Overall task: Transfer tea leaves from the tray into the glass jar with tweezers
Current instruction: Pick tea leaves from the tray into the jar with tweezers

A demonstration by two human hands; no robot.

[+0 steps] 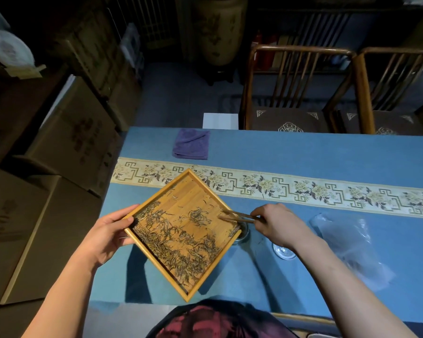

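A square bamboo tray [161, 261] is lifted off the table and turned like a diamond, with dry tea leaves [181, 240] spread over its lower half. My left hand [108, 236] grips its left corner. My right hand [276, 224] holds wooden tweezers [237, 216], their tips over the tray's right corner among the leaves. The glass jar [243, 234] stands on the table just under that right corner, mostly hidden by the tray.
A glass lid [283, 252] lies by my right wrist. A clear plastic bag [347, 245] lies to the right, a purple cloth [191, 147] at the far left of the blue tablecloth [303, 152]. Cardboard boxes [66, 147] stand left; wooden chairs [298, 89] behind the table.
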